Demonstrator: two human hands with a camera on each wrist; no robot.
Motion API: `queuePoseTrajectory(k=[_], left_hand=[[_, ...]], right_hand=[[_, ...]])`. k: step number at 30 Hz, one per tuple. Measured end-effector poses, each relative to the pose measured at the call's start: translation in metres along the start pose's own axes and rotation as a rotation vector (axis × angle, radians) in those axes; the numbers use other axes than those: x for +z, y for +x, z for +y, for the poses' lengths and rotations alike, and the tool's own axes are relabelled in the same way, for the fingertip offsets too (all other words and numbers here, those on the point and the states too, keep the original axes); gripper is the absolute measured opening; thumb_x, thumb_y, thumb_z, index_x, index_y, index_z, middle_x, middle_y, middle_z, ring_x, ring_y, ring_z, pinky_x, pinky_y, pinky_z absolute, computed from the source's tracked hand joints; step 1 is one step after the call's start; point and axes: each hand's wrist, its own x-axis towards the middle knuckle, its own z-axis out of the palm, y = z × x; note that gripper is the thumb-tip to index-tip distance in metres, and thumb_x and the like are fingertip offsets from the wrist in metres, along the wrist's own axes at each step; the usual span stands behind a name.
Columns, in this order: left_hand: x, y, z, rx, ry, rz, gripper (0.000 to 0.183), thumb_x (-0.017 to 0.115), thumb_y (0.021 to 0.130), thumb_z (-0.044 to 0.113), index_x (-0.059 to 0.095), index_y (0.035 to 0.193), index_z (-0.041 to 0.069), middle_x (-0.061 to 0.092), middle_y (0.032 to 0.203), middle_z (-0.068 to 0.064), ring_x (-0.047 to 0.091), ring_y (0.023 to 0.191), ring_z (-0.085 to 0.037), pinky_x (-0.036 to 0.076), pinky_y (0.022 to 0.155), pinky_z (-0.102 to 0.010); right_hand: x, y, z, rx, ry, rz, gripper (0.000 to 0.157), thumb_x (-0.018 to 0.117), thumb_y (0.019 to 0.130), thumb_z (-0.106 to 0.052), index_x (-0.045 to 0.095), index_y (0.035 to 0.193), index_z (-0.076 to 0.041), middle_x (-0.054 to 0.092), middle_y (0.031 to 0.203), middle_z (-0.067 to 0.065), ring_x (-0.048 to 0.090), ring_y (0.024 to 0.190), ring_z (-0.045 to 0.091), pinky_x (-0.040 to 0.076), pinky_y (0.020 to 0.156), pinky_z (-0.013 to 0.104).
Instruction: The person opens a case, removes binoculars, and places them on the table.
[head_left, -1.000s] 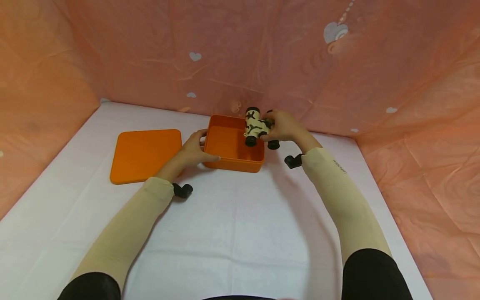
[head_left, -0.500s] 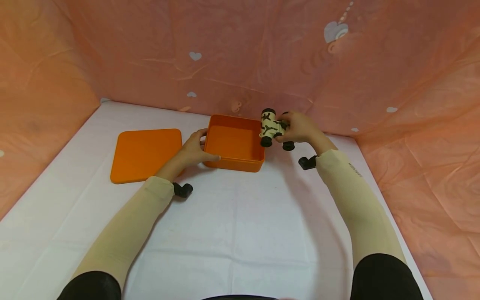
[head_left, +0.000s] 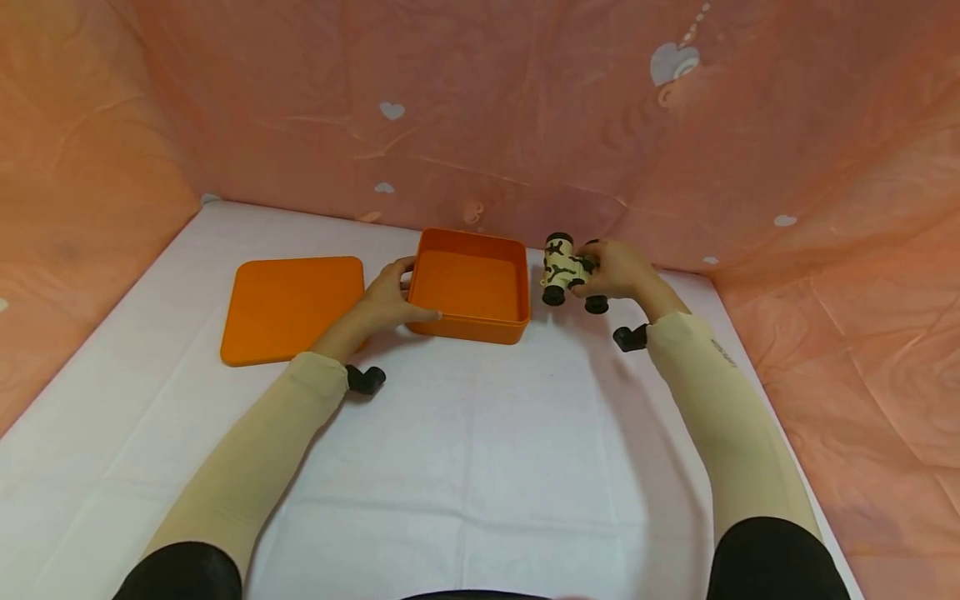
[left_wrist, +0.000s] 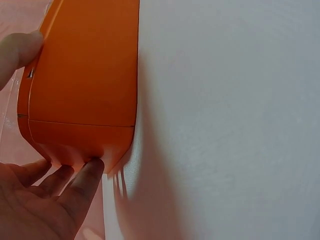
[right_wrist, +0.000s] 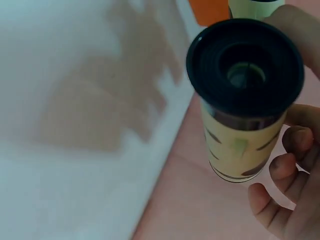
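Observation:
My left hand holds the left side of an open-topped orange box, thumb at its front and fingers against its left side. In the left wrist view several fingers press on the box's end wall. Bare orange floor shows inside the box. To the box's right, my right hand grips cream binoculars with a dark camouflage pattern and black ends. The right wrist view shows one barrel close up, eyepiece towards the camera; the hand partly covers the other barrel.
A flat orange lid lies on the white tablecloth left of the box, partly behind my left forearm. Pinkish-orange sheeting with pale hearts stands behind and at both sides. Black camera mounts jut from both wrists.
The right hand has carried the binoculars rightwards from over the box's right part to beside it, then slightly lower. My left hand, the box and the lid have stayed in place.

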Motion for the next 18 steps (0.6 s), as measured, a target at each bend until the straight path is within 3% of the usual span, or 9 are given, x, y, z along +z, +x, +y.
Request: queuePoseTrajectory(k=[7,18], left_hand=[[0.0,-0.002,0.002,-0.006,0.005,0.0,0.106,0.085,0.072,0.028,0.019,0.153,0.012,0.025,0.155,-0.013,0.042,0.137,-0.031,0.038,0.112,-0.049],[-0.001,0.0,-0.001,0.003,-0.003,-0.002,0.108,0.086,0.07,0.029,0.019,0.153,0.012,0.026,0.155,-0.012,0.043,0.136,-0.031,0.039,0.111,-0.047]], right_hand=[[0.011,-0.003,0.014,0.042,0.023,-0.024,0.077,0.081,0.072,-0.032,0.051,0.138,-0.003,0.06,0.127,0.02,0.056,0.104,0.031,0.048,0.091,0.049],[0.028,-0.006,0.027,0.069,0.079,-0.035,0.07,0.082,0.072,-0.031,0.056,0.131,-0.002,0.062,0.125,0.018,0.058,0.108,0.031,0.047,0.095,0.05]])
